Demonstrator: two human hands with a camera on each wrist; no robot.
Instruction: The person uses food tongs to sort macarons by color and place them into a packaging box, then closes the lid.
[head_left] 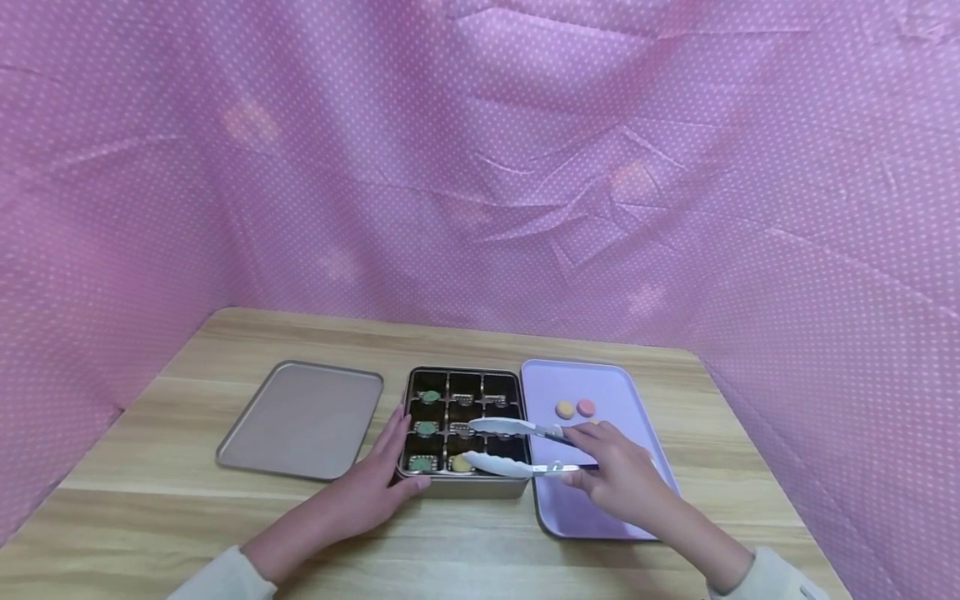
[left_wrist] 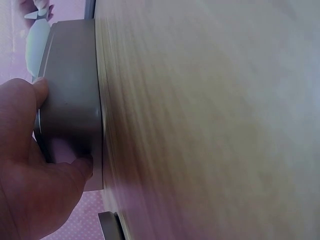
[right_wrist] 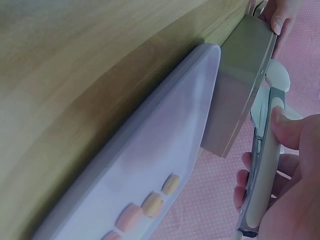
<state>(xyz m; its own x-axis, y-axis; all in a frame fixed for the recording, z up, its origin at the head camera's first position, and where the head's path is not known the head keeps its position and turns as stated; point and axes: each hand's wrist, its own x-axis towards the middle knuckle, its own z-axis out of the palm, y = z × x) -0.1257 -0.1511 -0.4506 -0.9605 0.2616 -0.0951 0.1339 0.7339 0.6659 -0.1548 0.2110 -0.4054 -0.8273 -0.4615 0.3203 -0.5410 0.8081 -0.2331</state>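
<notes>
Your right hand (head_left: 622,475) grips the handle end of the white-tipped metal tongs (head_left: 517,450), fingers and thumb curled round both arms. The two tong arms stand apart, and nothing is visible between their tips. The tips reach away from your grip to the left, over the right columns of the square grey metal tin with dark compartments (head_left: 461,487). Beyond the tips, the tin's left column holds round green macarons (head_left: 426,428), and a yellowish one (head_left: 458,463) lies in the nearest row just under the lower tip.

Directly beneath your right hand lies the lilac rectangular tray (head_left: 600,379), touching the tin's right wall. On it, just past your knuckles, sit a yellow macaron (head_left: 565,409) and a pink macaron (head_left: 586,407) side by side; the right wrist view shows more pieces in a row.

Your left hand (head_left: 375,487) holds the tin's near left corner, thumb on the front wall and fingers along the left wall. To the left of that hand rests the flat grey metal lid (head_left: 300,421), near the tin. Everything stands on the light wooden table (head_left: 150,517).
</notes>
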